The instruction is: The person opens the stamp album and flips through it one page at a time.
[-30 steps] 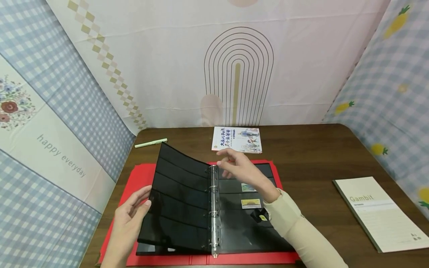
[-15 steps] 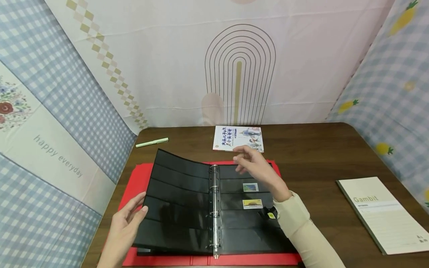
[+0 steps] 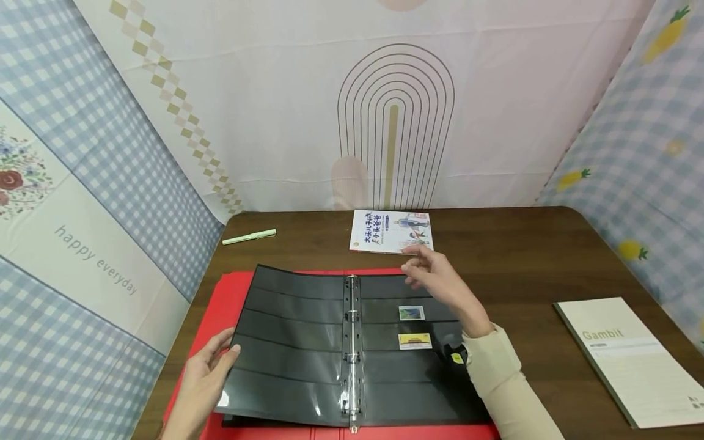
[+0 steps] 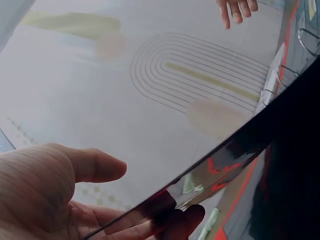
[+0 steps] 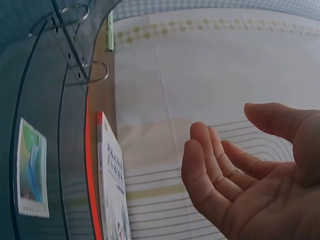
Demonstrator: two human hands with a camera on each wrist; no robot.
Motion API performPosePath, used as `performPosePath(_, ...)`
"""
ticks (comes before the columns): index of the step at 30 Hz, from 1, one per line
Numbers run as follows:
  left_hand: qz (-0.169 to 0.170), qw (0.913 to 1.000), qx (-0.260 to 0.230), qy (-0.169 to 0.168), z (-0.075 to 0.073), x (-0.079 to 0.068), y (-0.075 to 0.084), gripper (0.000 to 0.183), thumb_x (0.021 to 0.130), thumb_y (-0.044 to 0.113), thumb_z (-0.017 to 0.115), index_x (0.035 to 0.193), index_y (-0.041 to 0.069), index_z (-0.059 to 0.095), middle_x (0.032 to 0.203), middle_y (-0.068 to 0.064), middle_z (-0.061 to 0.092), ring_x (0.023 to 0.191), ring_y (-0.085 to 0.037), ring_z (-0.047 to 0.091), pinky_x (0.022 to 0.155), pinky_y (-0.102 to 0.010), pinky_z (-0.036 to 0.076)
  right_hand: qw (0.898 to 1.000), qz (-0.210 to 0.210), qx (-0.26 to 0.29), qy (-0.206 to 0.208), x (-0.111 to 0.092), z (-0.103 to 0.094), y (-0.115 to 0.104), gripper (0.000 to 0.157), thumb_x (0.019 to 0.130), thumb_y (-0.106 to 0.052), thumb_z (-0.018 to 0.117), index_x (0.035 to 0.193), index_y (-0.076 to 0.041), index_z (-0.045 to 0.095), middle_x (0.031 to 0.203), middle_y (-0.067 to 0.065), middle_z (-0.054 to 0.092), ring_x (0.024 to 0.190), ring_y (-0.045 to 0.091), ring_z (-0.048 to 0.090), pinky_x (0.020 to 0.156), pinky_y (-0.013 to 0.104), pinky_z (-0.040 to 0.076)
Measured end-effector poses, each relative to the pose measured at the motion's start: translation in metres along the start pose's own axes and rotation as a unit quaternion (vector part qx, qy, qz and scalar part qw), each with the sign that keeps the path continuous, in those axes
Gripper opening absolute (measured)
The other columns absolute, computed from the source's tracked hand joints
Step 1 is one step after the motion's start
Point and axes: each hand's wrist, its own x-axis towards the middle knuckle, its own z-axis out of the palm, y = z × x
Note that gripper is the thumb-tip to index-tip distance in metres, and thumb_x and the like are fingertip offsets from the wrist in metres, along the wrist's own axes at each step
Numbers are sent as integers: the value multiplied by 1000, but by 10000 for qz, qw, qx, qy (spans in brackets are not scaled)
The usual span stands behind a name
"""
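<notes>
A red ring binder (image 3: pixel 228 296) lies spread on the table, with black pocket pages on both sides of its metal rings (image 3: pixel 353 366). My left hand (image 3: pixel 203 376) is at the outer edge of the left black page (image 3: pixel 291 342), which sits slightly raised. In the left wrist view its fingers (image 4: pixel 185 220) lie beneath that page while the thumb stands apart from it. Over the upper right page hovers my right hand (image 3: pixel 445 287), holding nothing, its fingers loosely bent. Two stamps, one blue-green (image 3: pixel 411 313) and one yellow (image 3: pixel 415 341), show in the right page's pockets.
A white picture book (image 3: pixel 387 231) lies behind the binder, close to the right hand. To the far left is a pale green pen (image 3: pixel 249 236). A notepad marked Gambit (image 3: pixel 627 360) rests at the right. Fabric hangs around the table.
The left page has swung down to the left, lowering with my left hand. My right hand has moved right, away from the rings, uncovering the two stamps.
</notes>
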Motion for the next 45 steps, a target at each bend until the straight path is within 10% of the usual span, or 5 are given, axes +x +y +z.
performPosePath(10,-513,9985,173,-81,5,11,-16,56,108,23,51,153,-6,34,153,-32,36,142,-45,36,110,-54,37,9995,169,-232,87,-1,-13,14,44,102,-7,59,140,10,45,114,29,63,97,38,66,85,47,56)
performPosePath(32,-700,9965,446,-73,12,21,-38,56,107,22,51,150,-10,36,147,-37,40,137,-51,40,106,-59,40,9891,633,-1329,66,6,-27,45,48,100,-9,62,141,9,46,107,17,65,98,30,60,87,45,49)
performPosePath(45,-11,9905,1292,463,18,17,-45,49,101,16,61,137,-15,50,122,-28,54,97,-27,60,71,-30,49,9779,747,-1945,-178,7,-28,60,56,98,-12,66,144,10,43,134,31,53,127,47,48,101,60,42)
